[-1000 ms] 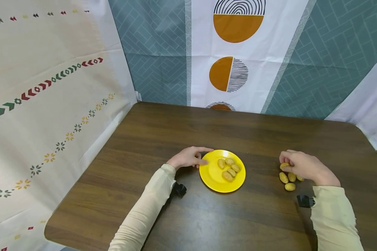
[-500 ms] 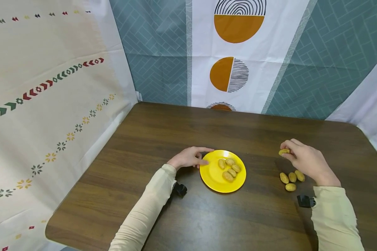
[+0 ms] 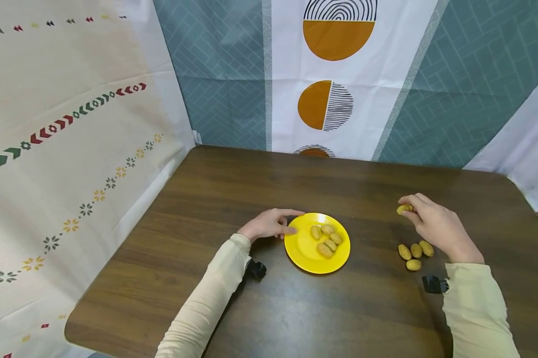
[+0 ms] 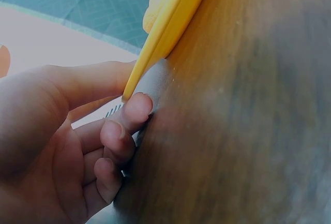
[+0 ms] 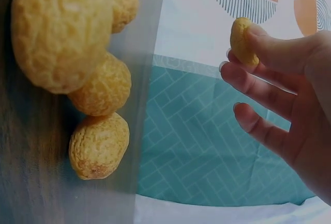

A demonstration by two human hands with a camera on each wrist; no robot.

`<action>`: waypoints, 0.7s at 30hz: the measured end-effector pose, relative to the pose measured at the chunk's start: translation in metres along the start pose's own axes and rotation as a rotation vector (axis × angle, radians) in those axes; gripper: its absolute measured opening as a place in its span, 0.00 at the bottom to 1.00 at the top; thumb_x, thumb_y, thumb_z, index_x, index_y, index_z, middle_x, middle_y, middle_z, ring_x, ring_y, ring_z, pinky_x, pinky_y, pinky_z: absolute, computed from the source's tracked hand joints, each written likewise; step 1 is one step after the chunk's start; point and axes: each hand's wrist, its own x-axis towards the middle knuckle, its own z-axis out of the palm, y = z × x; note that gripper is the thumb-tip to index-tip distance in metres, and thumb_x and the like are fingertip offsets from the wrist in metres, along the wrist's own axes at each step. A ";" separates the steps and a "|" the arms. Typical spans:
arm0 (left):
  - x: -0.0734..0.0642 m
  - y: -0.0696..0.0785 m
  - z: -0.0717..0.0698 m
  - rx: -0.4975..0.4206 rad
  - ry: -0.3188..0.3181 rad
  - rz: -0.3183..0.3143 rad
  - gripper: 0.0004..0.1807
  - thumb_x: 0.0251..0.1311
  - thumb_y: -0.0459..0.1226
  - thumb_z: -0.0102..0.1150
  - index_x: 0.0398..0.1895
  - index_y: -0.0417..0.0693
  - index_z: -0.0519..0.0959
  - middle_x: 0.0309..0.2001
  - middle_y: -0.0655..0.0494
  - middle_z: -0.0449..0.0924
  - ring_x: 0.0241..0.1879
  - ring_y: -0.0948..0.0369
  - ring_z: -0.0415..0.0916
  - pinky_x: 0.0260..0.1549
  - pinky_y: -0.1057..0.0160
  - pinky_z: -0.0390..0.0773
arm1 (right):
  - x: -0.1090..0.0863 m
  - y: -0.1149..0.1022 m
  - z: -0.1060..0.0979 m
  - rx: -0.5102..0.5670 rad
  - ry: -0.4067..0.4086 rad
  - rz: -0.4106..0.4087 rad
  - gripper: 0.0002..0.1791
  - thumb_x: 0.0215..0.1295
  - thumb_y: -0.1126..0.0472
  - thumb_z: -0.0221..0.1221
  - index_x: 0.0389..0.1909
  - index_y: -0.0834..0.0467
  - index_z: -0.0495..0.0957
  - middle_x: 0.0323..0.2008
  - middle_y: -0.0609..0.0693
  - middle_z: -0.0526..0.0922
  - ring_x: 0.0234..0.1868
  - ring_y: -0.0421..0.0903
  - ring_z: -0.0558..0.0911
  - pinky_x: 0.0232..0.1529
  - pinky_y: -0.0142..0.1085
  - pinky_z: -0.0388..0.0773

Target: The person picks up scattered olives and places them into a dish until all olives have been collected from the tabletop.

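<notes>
A yellow plate (image 3: 302, 253) carries several small wrinkled potatoes (image 3: 324, 249) on its right half. My left hand (image 3: 269, 224) holds the plate's left edge, thumb over the rim and index finger along the far side. In the left wrist view, the other fingers (image 4: 117, 137) curl beside the rim, close to the tabletop. My right hand (image 3: 439, 226) pinches one small potato (image 3: 404, 209) between thumb and fingertips, raised above the table. Several more potatoes (image 3: 415, 250) lie in a cluster below that hand; they loom large in the right wrist view.
Both hands work over a brown wooden table (image 3: 269, 308). A patterned cloth (image 3: 224, 99) hangs behind its far edge, and a cream printed cloth (image 3: 72, 149) hangs along the left side. Black wrist cameras (image 3: 256, 270) sit low beside the sleeves.
The right hand has lifted one potato off the cluster and moved it up and away from the others. The left hand and the plate have stayed in place.
</notes>
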 end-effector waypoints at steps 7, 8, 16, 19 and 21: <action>0.000 0.001 0.001 0.005 -0.001 -0.001 0.30 0.62 0.43 0.63 0.67 0.68 0.69 0.22 0.54 0.73 0.21 0.60 0.71 0.24 0.67 0.73 | 0.000 -0.003 0.001 -0.021 0.042 -0.027 0.09 0.60 0.59 0.65 0.40 0.55 0.80 0.32 0.47 0.80 0.23 0.36 0.70 0.24 0.36 0.70; -0.001 0.001 0.001 0.006 -0.001 0.000 0.30 0.62 0.43 0.63 0.67 0.68 0.69 0.22 0.54 0.73 0.21 0.60 0.71 0.24 0.67 0.73 | 0.000 -0.004 0.001 -0.025 0.046 -0.027 0.09 0.60 0.58 0.65 0.40 0.54 0.80 0.30 0.45 0.79 0.23 0.35 0.70 0.24 0.35 0.70; -0.001 0.000 0.001 0.014 0.002 0.012 0.30 0.61 0.44 0.64 0.67 0.68 0.70 0.21 0.54 0.72 0.21 0.60 0.71 0.23 0.67 0.73 | 0.001 -0.008 0.003 -0.035 0.059 -0.027 0.10 0.59 0.56 0.66 0.40 0.52 0.79 0.23 0.42 0.72 0.20 0.35 0.65 0.22 0.32 0.62; -0.001 -0.001 0.000 0.008 0.001 0.014 0.29 0.61 0.44 0.64 0.67 0.68 0.70 0.21 0.54 0.73 0.21 0.59 0.71 0.23 0.67 0.73 | 0.002 -0.009 0.003 -0.032 0.053 -0.023 0.10 0.60 0.56 0.66 0.41 0.52 0.79 0.25 0.43 0.75 0.21 0.36 0.67 0.22 0.33 0.64; -0.001 -0.001 0.000 0.006 0.000 0.014 0.30 0.61 0.44 0.64 0.67 0.68 0.70 0.21 0.54 0.73 0.21 0.59 0.71 0.23 0.67 0.73 | 0.003 -0.009 0.002 -0.027 0.051 -0.022 0.11 0.60 0.56 0.66 0.42 0.53 0.79 0.27 0.44 0.77 0.22 0.37 0.71 0.22 0.35 0.67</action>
